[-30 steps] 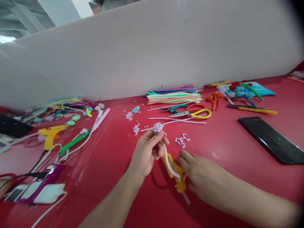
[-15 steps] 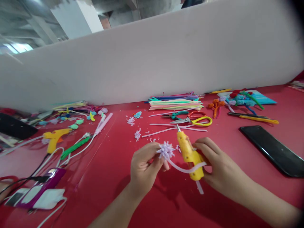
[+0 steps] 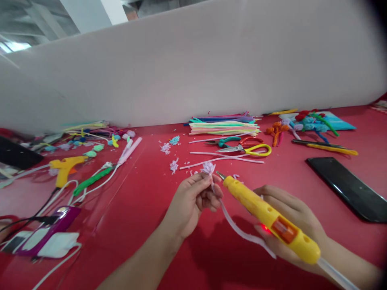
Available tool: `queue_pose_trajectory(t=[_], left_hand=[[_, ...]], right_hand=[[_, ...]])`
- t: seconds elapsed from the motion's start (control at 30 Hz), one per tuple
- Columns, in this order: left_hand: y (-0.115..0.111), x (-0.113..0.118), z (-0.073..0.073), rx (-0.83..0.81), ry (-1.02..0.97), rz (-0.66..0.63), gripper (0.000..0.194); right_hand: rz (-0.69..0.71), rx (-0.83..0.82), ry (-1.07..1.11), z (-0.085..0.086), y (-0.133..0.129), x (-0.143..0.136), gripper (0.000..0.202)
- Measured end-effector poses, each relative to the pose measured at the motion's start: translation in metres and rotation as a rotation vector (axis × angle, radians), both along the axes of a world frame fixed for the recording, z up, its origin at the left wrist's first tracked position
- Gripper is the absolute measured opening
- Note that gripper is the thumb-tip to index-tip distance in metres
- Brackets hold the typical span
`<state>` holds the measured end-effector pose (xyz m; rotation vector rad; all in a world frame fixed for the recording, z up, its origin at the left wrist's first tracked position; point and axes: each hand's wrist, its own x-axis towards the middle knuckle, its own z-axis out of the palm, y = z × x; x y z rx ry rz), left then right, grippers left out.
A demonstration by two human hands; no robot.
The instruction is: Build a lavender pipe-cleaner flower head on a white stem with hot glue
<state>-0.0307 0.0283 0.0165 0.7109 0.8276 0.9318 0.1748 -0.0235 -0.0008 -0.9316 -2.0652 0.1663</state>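
Between the thumb and fingers of my left hand [image 3: 196,197] is a pale lilac pipe cleaner flower [image 3: 208,168], its head pointing up. From it a lilac stem [image 3: 238,229] curves down to the right. My right hand [image 3: 293,221] is wrapped round a yellow glue gun [image 3: 260,205], with a small red light glowing on its side. A translucent glue stick [image 3: 335,274] sticks out of its back end. The metal nozzle [image 3: 221,175] is beside the base of the flower, close to my left fingertips; I cannot tell if they touch.
Beyond my hands lie yellow-handled scissors [image 3: 254,150], green-and-red-handled pliers [image 3: 229,141] and a bundle of coloured pipe cleaners [image 3: 223,127]. A black phone [image 3: 347,189] is at right. At left are another yellow glue gun [image 3: 65,169], cables and a purple power strip [image 3: 50,231]. A white partition [image 3: 181,68] stands behind.
The glue gun has tilted so its nozzle points left at the flower's base. My left hand has turned the flower upright, and the stem now hangs down. The view has shifted slightly.
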Motion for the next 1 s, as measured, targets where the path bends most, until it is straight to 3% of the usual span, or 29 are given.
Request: queue_pose_trajectory(t=[0.2, 0.5, 1.0], left_hand=[[-0.002, 0.0026, -0.0018, -0.028, 0.006, -0.054, 0.015], [-0.0028, 0.0039, 0.0001, -0.06, -0.05, -0.088, 0.016], [-0.0044, 0.0042, 0.0009, -0.097, -0.079, -0.073, 0.019]], right_hand=[[-0.011, -0.022, -0.036, -0.0026, -0.0001, -0.0007, 0.003], [-0.015, -0.013, -0.047, -0.0018, 0.0031, -0.0002, 0.012], [-0.018, -0.055, -0.029, -0.0097, 0.0031, 0.0023, 0.018]])
